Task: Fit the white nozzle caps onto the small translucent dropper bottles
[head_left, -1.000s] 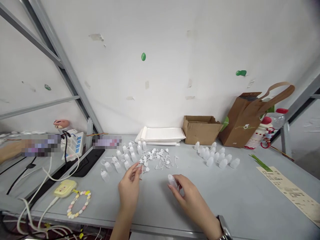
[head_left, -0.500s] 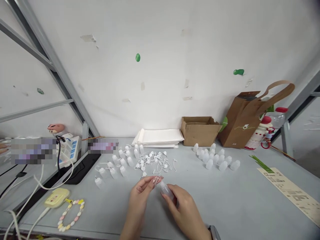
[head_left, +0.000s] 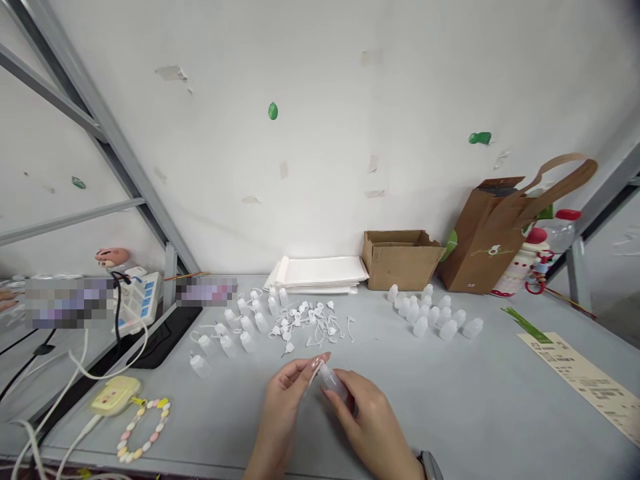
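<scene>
Low in the middle of the view, my right hand (head_left: 367, 413) is wrapped round a small translucent squeeze bottle (head_left: 332, 381), tilted with its neck toward my left hand. My left hand (head_left: 287, 397) pinches a white cap with a strap (head_left: 314, 375) at the bottle's mouth; the fingers partly hide the cap. Beyond my hands lies a pile of loose white strapped caps (head_left: 313, 320). Left of it stand several capped bottles (head_left: 227, 345), some with strap loops showing. To the right is a group of bottles without strapped caps (head_left: 433, 313).
Along the wall are a stack of white sheets (head_left: 320, 272), an open cardboard box (head_left: 403, 267) and a brown paper bag (head_left: 485, 247). A printed paper strip (head_left: 583, 383) lies right. Left are a yellow case (head_left: 115, 395), a bead loop (head_left: 143, 433), cables and a power strip (head_left: 143, 303).
My left fingers have shifted slightly, bringing the cap against the bottle's mouth, and its strap now hangs below them. My right hand keeps its hold on the bottle.
</scene>
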`<move>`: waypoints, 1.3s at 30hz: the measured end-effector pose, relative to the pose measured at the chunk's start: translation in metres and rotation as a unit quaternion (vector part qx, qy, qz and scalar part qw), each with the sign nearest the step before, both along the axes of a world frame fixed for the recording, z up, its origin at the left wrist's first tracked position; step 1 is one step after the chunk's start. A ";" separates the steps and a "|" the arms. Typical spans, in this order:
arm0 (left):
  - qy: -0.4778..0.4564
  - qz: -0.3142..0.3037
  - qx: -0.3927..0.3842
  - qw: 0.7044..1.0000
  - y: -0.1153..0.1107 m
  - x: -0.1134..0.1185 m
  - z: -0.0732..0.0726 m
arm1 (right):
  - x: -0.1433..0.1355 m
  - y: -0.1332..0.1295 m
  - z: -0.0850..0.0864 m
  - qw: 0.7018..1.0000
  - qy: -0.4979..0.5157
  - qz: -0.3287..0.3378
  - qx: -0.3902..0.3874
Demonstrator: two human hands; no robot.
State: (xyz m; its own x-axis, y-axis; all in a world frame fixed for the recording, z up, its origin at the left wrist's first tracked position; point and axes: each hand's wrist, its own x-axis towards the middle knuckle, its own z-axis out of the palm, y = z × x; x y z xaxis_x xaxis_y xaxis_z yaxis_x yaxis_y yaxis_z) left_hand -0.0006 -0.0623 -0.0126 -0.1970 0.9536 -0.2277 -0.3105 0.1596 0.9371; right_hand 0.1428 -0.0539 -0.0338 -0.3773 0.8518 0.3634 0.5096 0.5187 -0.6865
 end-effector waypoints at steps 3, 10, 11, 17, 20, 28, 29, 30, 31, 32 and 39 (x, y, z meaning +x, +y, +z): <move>-0.003 0.014 0.000 1.000 0.001 0.003 0.002 | 0.000 -0.001 -0.002 1.000 -0.007 0.000 0.002; -0.043 0.026 -0.003 0.999 0.001 0.004 0.006 | -0.001 0.000 -0.001 1.000 -0.001 0.004 -0.007; -0.045 0.023 -0.006 0.999 0.000 0.003 0.006 | -0.001 0.000 -0.001 1.000 0.001 0.004 -0.006; -0.065 -0.013 -0.016 0.998 -0.004 -0.001 0.001 | 0.000 -0.003 -0.003 1.000 -0.005 0.005 0.022; -0.046 -0.017 -0.006 0.999 -0.005 0.000 0.003 | 0.000 -0.004 -0.003 0.999 -0.009 0.004 0.033; -0.025 0.032 0.019 0.999 0.000 0.009 0.003 | -0.001 -0.003 -0.001 0.999 -0.005 0.002 0.037; -0.027 0.040 0.018 0.999 0.000 0.010 0.002 | -0.001 -0.003 -0.001 0.999 -0.008 0.003 0.037; -0.028 0.046 0.018 0.998 0.000 0.011 0.002 | -0.001 -0.003 -0.001 0.999 -0.010 0.005 0.036; -0.029 0.051 0.018 0.998 0.000 0.011 0.003 | -0.001 -0.004 -0.001 0.999 -0.013 0.007 0.036; -0.030 0.054 0.019 0.998 0.000 0.011 0.003 | -0.001 -0.004 -0.001 0.999 -0.014 0.009 0.035; -0.031 0.089 0.041 0.995 -0.002 0.012 0.004 | 0.000 -0.004 0.003 0.999 0.025 0.026 -0.023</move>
